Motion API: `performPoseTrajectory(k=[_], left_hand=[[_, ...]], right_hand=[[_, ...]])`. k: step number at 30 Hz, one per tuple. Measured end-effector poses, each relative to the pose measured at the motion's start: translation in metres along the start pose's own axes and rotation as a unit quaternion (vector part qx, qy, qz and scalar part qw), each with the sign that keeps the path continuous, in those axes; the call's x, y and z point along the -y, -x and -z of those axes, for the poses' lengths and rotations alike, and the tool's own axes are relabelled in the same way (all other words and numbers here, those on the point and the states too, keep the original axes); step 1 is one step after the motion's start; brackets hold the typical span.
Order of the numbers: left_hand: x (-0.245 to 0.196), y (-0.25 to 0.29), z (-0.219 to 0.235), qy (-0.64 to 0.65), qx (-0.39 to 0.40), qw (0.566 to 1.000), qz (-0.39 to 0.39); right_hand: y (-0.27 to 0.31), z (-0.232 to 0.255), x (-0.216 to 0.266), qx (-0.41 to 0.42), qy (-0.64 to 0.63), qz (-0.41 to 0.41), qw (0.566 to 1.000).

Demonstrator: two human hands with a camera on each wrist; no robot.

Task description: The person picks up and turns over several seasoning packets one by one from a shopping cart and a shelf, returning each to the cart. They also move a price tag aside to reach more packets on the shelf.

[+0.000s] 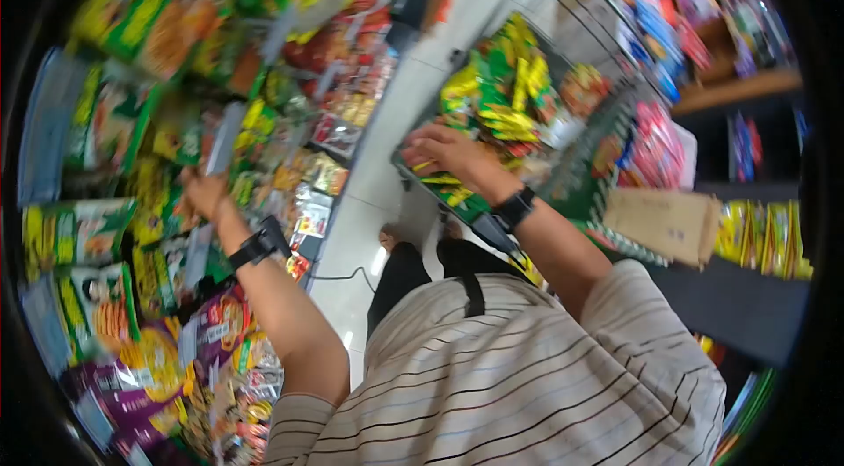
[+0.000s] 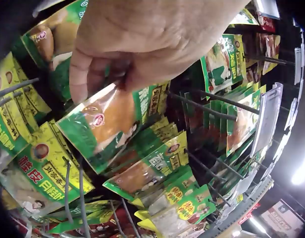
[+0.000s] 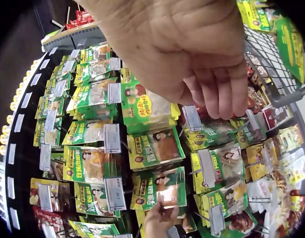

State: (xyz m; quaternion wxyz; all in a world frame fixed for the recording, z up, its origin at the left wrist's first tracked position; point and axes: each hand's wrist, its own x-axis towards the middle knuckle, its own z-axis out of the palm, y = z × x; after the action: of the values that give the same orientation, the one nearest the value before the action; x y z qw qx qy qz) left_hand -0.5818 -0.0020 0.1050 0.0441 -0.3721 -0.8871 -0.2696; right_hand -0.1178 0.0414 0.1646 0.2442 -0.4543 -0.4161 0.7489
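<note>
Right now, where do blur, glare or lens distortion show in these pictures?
Head view: shelf packets look smeared, fisheye border dark and curved; left wrist view: ceiling light glares at right; right wrist view: glare on the packet in the left grip.

Blur smeared the head view, where white reflections streaked the glossy pale tiled floor [image 1: 362, 202]. A long white ceiling light [image 2: 302, 171] burned out in the left wrist view. Glare whitened a green-and-yellow rectangular plastic packet [image 3: 168, 192]; dark, curved lens edges bounded every view.
</note>
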Motion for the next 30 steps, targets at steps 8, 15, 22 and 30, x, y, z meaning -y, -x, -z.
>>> performPoseTrajectory(k=[8, 15, 22, 30], left_hand=[[-0.061, 0.073, 0.037, 0.240, -0.028, 0.968, 0.064], [-0.112, 0.163, 0.043, 0.337, 0.172, 0.925, 0.031], [-0.185, 0.253, 0.018, 0.369, 0.292, 0.873, 0.125], [-0.268, 0.335, -0.009, 0.285, 0.455, 0.841, 0.064]], right_hand=[[0.018, 0.039, -0.021, 0.006, -0.015, -0.023, 1.000], [0.032, 0.086, -0.020, 0.022, -0.023, -0.044, 0.999], [0.035, 0.174, -0.025, 0.018, -0.014, -0.033, 0.999], [0.028, 0.271, -0.037, -0.008, -0.029, -0.081, 0.996]])
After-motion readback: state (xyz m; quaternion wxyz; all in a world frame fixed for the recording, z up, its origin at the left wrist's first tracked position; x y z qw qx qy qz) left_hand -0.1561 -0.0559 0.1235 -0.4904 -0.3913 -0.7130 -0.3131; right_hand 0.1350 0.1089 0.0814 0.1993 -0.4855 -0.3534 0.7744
